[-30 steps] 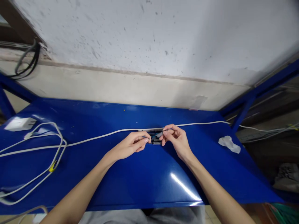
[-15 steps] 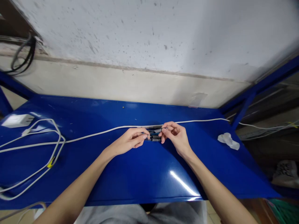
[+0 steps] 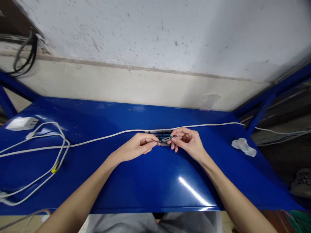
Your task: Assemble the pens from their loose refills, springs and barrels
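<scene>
Between both hands I hold a slim grey-and-black pen crosswise, just above the blue tabletop. My left hand pinches its left end between thumb and fingers. At the other end, my right hand is closed on the pen, with a thin dark tip showing past the thumb. Right behind and under it, several dark and blue pens lie side by side on the table, partly hidden by my hands.
A white cable crosses the blue table behind my hands and loops at the left, near a white plug adapter. A crumpled white piece lies at the right. The wall rises behind.
The pen has come into clearer view, lifted a little over the other pens. My right hand has shifted slightly to the right; the camera view has also moved a little.
</scene>
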`<state>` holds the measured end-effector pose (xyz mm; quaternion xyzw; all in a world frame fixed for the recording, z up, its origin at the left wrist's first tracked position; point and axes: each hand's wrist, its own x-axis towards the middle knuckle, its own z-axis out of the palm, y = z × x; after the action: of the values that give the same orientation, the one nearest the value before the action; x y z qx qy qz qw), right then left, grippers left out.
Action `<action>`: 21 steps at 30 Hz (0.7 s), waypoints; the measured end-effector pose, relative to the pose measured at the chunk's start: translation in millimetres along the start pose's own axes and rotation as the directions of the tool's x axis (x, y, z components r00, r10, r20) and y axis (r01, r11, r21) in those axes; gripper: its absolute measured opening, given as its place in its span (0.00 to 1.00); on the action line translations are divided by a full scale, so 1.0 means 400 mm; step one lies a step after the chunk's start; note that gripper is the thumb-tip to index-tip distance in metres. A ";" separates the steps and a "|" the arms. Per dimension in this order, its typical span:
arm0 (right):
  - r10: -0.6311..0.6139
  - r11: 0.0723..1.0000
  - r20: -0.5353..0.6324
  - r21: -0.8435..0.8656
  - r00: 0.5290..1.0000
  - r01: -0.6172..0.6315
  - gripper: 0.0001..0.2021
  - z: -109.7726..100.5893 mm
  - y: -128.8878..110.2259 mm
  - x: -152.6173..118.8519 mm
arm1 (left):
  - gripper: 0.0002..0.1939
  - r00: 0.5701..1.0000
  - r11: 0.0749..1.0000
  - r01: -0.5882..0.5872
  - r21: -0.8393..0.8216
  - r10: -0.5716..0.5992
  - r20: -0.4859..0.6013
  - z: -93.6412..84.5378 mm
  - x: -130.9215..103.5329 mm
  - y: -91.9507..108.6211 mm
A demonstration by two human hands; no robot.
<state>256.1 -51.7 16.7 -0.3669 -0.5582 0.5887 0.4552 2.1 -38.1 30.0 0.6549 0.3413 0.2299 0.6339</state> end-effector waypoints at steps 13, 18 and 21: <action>-0.371 0.728 0.189 -0.549 0.909 0.412 0.04 0.114 -0.011 -0.043 | 0.32 0.981 0.903 -0.181 0.391 0.195 0.003 0.059 -0.026 0.022; -0.373 0.635 0.104 -0.696 0.922 0.335 0.13 0.134 0.005 -0.039 | 0.34 0.933 0.605 -0.185 0.774 0.356 -0.055 0.073 -0.034 0.025; -0.288 0.677 0.084 -0.686 0.954 0.265 0.17 0.135 0.014 -0.035 | 0.35 0.859 0.404 -0.242 0.882 0.512 0.001 0.075 -0.033 0.014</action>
<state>208.9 -82.0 16.1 -0.4304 -0.7786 0.2570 0.3776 16.3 -67.8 34.6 0.9023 0.3331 0.2545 0.1006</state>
